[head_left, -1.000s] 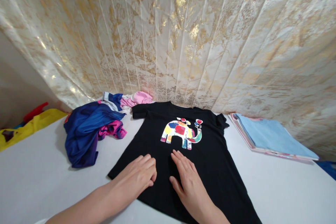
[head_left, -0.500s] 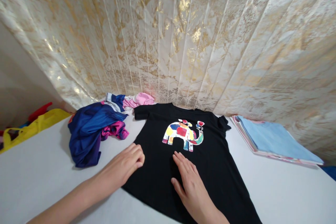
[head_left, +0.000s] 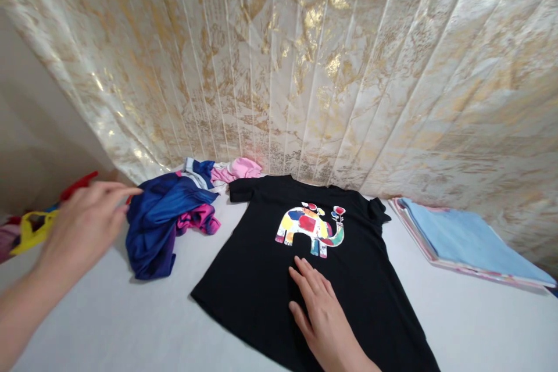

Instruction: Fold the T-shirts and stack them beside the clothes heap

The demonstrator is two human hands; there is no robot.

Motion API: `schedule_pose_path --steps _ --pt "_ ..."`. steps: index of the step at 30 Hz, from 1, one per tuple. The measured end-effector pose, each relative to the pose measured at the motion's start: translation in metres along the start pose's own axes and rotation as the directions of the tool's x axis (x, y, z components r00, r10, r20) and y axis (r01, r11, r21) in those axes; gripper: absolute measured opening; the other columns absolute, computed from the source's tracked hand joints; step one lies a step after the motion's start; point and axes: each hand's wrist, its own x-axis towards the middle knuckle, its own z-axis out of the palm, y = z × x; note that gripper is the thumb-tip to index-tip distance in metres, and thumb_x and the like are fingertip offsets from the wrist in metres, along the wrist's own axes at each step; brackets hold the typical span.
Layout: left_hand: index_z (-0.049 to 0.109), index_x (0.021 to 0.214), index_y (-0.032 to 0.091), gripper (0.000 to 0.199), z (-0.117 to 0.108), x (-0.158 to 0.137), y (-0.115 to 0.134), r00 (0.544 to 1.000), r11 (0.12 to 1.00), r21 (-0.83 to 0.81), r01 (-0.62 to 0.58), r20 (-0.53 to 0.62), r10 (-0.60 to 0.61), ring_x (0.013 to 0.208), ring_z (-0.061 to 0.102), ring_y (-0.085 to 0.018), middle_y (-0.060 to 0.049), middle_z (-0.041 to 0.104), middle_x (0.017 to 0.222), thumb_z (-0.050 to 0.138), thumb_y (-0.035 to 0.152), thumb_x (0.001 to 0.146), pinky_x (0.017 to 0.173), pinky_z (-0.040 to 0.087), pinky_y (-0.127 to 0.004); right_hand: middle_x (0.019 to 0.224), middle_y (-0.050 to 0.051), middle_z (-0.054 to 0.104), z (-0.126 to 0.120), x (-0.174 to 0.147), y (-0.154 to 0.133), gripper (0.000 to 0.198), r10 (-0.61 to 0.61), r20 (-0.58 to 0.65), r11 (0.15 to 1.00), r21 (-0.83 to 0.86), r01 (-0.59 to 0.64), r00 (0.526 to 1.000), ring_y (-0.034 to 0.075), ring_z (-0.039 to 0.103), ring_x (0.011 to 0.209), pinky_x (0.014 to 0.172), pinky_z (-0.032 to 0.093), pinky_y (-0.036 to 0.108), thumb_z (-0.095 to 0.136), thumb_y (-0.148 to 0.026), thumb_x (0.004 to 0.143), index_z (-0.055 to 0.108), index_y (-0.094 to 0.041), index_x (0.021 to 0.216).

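Note:
A black T-shirt [head_left: 265,267] with a multicoloured elephant print [head_left: 310,225] lies spread out, its collar toward the back. My right hand [head_left: 321,311] rests on it just below the print, fingers extended and holding nothing. Raised at the left is my left hand [head_left: 85,224], somewhat blurred, with its index finger stretched toward a crumpled dark blue garment [head_left: 159,215]. The hand looks empty, and I cannot tell whether the finger touches the cloth. Bright pink patterned fabric [head_left: 198,220] shows at the garment's right side.
On the right of the white table surface [head_left: 444,319] is a folded stack topped with light blue cloth [head_left: 468,238]. Pink clothing [head_left: 242,168] lies at the back. A yellow item [head_left: 35,232] sits beyond the left edge. A gold-patterned curtain [head_left: 279,70] hangs behind.
My left hand has left the shirt's left side and swung up and left, its fist opening. The shirt's lower left corner is now in sight. My right hand stays on the shirt.

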Motion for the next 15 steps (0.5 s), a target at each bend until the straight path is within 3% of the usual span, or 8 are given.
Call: schedule_pose_path --steps 1,2,4,6,11,15 --pt "0.062 0.098 0.014 0.037 0.021 -0.002 0.017 0.996 0.994 -0.085 -0.068 0.047 0.073 0.097 0.052 -0.026 -0.003 0.058 0.098 0.033 0.037 0.093 0.092 0.04 -0.043 0.151 0.01 0.036 0.001 0.0 0.0 0.048 -0.006 -0.002 1.0 -0.007 0.006 1.0 0.027 0.033 0.139 0.109 0.039 0.047 0.046 -0.024 0.091 0.047 -0.017 0.139" --pt "0.062 0.097 0.018 0.029 0.042 -0.005 0.035 0.971 0.971 -0.209 -0.12 0.179 0.159 0.098 0.054 -0.024 -0.001 0.06 0.098 0.039 0.037 0.093 0.09 0.042 -0.038 0.151 0.01 0.036 0.002 0.0 0.001 0.049 -0.011 -0.004 1.0 -0.016 0.011 1.0 0.027 0.033 0.139 0.108 0.04 0.048 0.046 -0.024 0.091 0.047 -0.018 0.139" --pt "0.062 0.091 0.022 0.017 0.077 -0.011 0.069 0.901 0.914 -0.379 -0.144 0.331 0.279 0.097 0.055 -0.022 -0.001 0.062 0.096 0.049 0.032 0.091 0.088 0.043 -0.033 0.151 0.009 0.035 0.005 0.0 0.003 0.049 -0.02 -0.001 0.999 -0.037 0.019 1.0 0.028 0.034 0.138 0.107 0.041 0.049 0.047 -0.026 0.091 0.046 -0.019 0.14" --pt "0.063 0.094 0.023 0.009 0.097 -0.017 0.093 0.865 0.905 -0.408 -0.118 0.405 0.296 0.098 0.056 -0.022 -0.002 0.063 0.098 0.056 0.025 0.088 0.085 0.042 -0.032 0.151 0.009 0.035 0.007 0.0 0.006 0.05 -0.028 0.002 0.998 -0.052 0.028 1.0 0.029 0.034 0.138 0.106 0.042 0.05 0.047 -0.026 0.091 0.046 -0.019 0.14" --pt "0.061 0.086 0.022 0.004 0.1 -0.025 0.11 0.849 0.924 -0.363 -0.121 0.445 0.285 0.091 0.056 -0.022 -0.002 0.061 0.093 0.062 0.018 0.085 0.079 0.041 -0.032 0.151 0.008 0.036 0.008 0.0 0.007 0.05 -0.038 0.006 0.999 -0.04 0.038 0.999 0.03 0.035 0.137 0.105 0.043 0.049 0.049 -0.025 0.089 0.047 -0.02 0.139" --pt "0.058 0.078 0.02 0.011 0.101 -0.021 0.107 0.872 0.944 -0.299 -0.14 0.415 0.261 0.087 0.055 -0.021 -0.002 0.059 0.087 0.054 0.014 0.087 0.076 0.039 -0.031 0.151 0.008 0.034 0.007 0.0 0.007 0.05 -0.034 0.004 0.999 -0.03 0.034 0.999 0.029 0.034 0.138 0.106 0.043 0.048 0.048 -0.027 0.09 0.046 -0.02 0.14"
